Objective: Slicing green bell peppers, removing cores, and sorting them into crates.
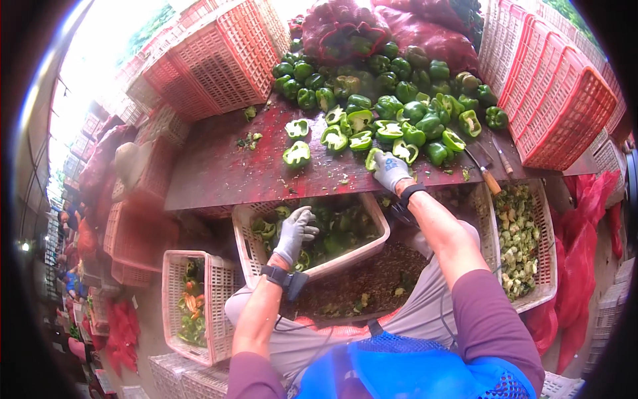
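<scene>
My right hand [391, 170], in a grey glove, reaches to the front of the table and is closed on a halved green bell pepper [371, 159]. Around it lie more cut halves, pale insides showing, such as the pepper half [296, 153] farther left. Behind them rises a heap of whole green bell peppers [405, 70]. My left hand [296, 234], also gloved, hovers over a crate [381, 241] of green peppers below the table edge. Its fingers are apart, and I see nothing in them.
Two knives with wooden handles [490, 181] [505, 164] lie at the table's right. Crates flank the table: stacked pink crates [219, 60] left, a crate [565, 100] right. Below stand a crate of pepper cores [515, 239] and a crate [216, 292] with orange and green pieces.
</scene>
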`<state>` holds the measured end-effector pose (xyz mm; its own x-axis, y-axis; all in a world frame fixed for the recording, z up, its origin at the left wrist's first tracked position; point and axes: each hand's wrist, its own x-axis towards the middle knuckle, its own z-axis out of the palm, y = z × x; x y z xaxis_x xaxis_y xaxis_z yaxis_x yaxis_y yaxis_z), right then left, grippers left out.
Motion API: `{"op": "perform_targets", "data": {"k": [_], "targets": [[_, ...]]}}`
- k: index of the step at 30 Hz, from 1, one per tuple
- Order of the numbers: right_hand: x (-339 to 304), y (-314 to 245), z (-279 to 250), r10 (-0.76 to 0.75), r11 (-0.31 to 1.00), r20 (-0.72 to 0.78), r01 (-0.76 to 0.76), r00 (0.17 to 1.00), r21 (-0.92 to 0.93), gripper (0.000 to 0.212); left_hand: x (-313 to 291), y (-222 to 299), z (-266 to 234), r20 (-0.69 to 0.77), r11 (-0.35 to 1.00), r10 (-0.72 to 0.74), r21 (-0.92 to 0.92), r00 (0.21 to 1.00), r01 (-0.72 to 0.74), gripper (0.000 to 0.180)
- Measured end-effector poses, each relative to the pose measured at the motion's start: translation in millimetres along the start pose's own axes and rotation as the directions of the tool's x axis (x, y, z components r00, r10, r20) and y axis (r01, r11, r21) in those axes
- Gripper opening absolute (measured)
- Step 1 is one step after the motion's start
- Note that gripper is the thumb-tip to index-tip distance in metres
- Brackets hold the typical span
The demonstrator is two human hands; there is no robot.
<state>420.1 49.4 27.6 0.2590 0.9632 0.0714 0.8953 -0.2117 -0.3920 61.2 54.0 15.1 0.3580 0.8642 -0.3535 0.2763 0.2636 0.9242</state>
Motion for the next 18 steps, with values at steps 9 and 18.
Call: {"op": "perform_targets", "data": {"k": [9,18], "targets": [[-121.0,-111.1,-0.9,-0.33,0.557,0.267,-0.041,0.906,0.83,0.045,-28.7,16.2,58.9,0.197,0.759,0.094,-0.649,0.976,0.058,0.054],[-172.8,-154.8,-0.6,-0.45,0.311,0.251,-0.113,0.857,0.944,0.033,-79.4,17.8,52.8,-0.118,0.707,0.246,-0.657,0.962,-0.261,0.034]]}}
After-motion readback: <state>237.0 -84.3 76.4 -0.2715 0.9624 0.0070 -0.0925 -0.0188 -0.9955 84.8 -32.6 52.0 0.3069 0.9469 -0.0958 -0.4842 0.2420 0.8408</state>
